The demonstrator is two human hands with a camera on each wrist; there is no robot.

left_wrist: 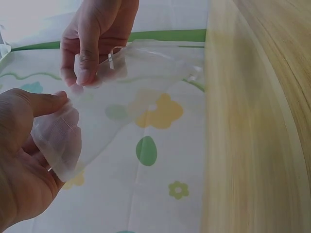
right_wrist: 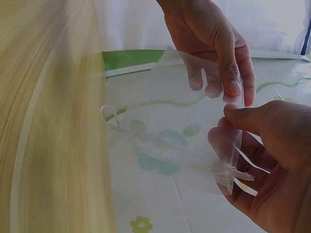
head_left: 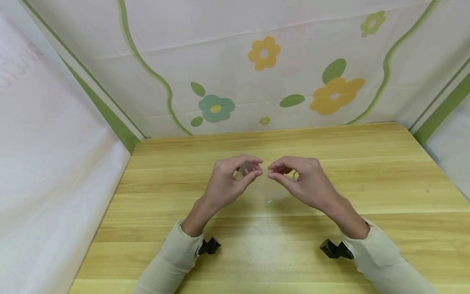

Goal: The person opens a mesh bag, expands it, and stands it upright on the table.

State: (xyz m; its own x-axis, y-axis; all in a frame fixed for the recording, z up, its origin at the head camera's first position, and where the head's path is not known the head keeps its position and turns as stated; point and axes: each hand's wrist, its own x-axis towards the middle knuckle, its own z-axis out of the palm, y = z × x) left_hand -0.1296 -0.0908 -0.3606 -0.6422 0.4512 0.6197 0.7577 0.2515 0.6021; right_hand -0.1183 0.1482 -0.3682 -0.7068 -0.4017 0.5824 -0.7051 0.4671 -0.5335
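Observation:
A thin translucent pouch (left_wrist: 109,131) with pale string loops hangs between the two hands above the table; in the right wrist view its sheer sheet (right_wrist: 160,102) spreads left of the fingers. The left hand (head_left: 231,179) pinches one part of its edge between thumb and fingers. Close beside it, the right hand (head_left: 310,181) pinches the same edge, the fingertips of both hands a small gap apart. A white cord (right_wrist: 250,160) runs across the right fingers. In the head view the pouch is barely visible against the wood.
The wooden table (head_left: 271,253) extends around both arms. Behind it stands a white cloth backdrop (head_left: 227,53) printed with flowers and leaves, and white cloth (head_left: 55,163) hangs on the left side. Black wrist mounts (head_left: 209,246) show at both cuffs.

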